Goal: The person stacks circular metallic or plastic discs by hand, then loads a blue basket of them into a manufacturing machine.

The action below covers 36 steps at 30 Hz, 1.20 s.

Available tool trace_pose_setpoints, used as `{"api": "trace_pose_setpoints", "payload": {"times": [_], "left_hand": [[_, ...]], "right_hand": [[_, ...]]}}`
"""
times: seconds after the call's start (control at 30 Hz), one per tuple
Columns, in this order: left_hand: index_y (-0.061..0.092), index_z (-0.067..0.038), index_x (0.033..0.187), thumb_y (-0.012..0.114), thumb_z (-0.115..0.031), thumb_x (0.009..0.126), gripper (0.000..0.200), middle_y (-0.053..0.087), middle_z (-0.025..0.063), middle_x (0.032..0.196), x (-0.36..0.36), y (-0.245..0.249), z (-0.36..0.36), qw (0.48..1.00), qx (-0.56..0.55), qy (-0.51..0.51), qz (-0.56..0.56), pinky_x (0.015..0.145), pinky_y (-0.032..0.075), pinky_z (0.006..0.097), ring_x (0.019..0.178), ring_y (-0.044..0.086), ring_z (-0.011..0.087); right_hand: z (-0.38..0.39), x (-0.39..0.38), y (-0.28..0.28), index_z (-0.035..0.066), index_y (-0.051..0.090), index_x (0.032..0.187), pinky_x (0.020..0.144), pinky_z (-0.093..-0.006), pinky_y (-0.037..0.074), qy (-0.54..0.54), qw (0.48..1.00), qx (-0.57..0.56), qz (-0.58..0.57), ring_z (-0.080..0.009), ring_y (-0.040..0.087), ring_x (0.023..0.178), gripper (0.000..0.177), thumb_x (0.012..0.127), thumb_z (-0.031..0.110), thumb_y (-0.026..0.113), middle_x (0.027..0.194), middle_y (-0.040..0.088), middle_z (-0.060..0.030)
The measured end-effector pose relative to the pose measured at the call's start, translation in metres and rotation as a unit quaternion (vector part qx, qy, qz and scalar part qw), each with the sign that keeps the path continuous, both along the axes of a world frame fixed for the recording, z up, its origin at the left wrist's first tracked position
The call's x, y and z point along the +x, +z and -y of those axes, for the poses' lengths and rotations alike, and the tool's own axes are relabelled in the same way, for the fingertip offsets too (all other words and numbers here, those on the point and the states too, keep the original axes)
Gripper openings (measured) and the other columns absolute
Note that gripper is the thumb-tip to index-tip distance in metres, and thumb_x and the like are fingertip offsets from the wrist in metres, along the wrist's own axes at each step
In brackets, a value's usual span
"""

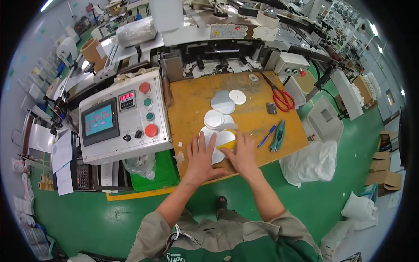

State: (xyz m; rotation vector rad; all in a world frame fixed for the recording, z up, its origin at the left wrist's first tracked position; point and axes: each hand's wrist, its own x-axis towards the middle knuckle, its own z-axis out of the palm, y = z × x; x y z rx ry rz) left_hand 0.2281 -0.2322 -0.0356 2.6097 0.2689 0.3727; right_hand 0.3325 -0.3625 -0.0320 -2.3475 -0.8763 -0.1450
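Note:
Both my hands rest on a yellow-brown worktable (192, 94) at its near edge. My left hand (200, 158) lies flat, fingers spread, pressing on a white round disc (207, 136). My right hand (242, 153) grips the edge of another white disc with a yellow backing (227, 139), which is partly lifted. More round discs lie farther back: one white (214, 118), one silvery (222, 102), and a small white one (237, 97).
Red-handled scissors (283, 98), a blue pen (266, 136) and green-handled pliers (277, 135) lie on the table's right. A control panel (124, 115) with a screen and red and green buttons stands to the left. White plastic bags (310, 161) hang at the right, cardboard boxes (384, 172) beyond.

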Motion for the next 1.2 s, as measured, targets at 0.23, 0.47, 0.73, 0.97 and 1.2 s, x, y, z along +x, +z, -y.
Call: {"api": "trace_pose_setpoints", "payload": {"times": [0.23,0.47,0.73,0.97,1.2], "left_hand": [[0.02,-0.01,0.143,0.071,-0.063,0.058,0.113,0.015,0.0274,0.144,0.01,-0.005,0.014,0.996,0.052,0.075,0.011,0.101,0.016,0.061,0.13,0.017,0.0501],[0.02,-0.007,0.143,0.065,-0.061,0.066,0.104,0.016,0.0306,0.142,0.014,-0.017,0.01,0.993,0.029,0.094,0.07,0.101,0.017,0.0596,0.129,0.02,0.0486],[0.024,-0.005,0.14,0.072,-0.048,0.066,0.098,0.028,0.0292,0.134,0.012,-0.016,0.009,0.99,0.047,0.094,0.096,0.101,0.023,0.0556,0.124,0.027,0.0471],[0.036,0.0,0.129,0.078,-0.04,0.06,0.089,0.038,0.0244,0.124,0.008,-0.013,0.003,0.984,-0.044,-0.002,0.173,0.099,0.031,0.051,0.116,0.036,0.0438],[0.024,-0.007,0.139,0.082,-0.042,0.052,0.111,0.035,0.0209,0.131,-0.006,0.006,0.002,0.995,-0.017,-0.029,0.099,0.103,0.028,0.0484,0.122,0.032,0.0435]], "right_hand": [[-0.05,0.126,-0.004,0.001,0.048,0.122,0.094,-0.0447,0.035,-0.011,0.996,0.079,0.027,-0.0387,0.044,0.11,0.06,0.078,0.039,0.064,0.121,0.049,-0.0206],[-0.104,0.15,-0.013,0.025,0.062,0.113,0.096,-0.0531,0.029,0.026,0.996,-0.086,0.015,-0.0323,0.037,0.12,0.047,0.076,0.054,0.057,0.122,0.051,-0.0078],[-0.064,0.066,-0.003,0.013,0.06,0.115,0.095,-0.0434,0.029,0.152,0.981,-0.055,-0.109,-0.0294,0.039,0.111,0.049,0.082,0.048,0.054,0.115,0.052,-0.0087],[-0.032,0.047,0.0,0.009,0.056,0.118,0.089,-0.041,0.035,0.11,0.992,-0.06,-0.027,-0.0303,0.042,0.105,0.047,0.079,0.036,0.06,0.114,0.051,-0.0124],[-0.025,0.033,-0.018,0.013,0.05,0.126,0.093,-0.0453,0.026,0.079,0.995,-0.016,0.065,-0.0303,0.04,0.109,0.052,0.079,0.033,0.057,0.116,0.049,-0.0128]]}}
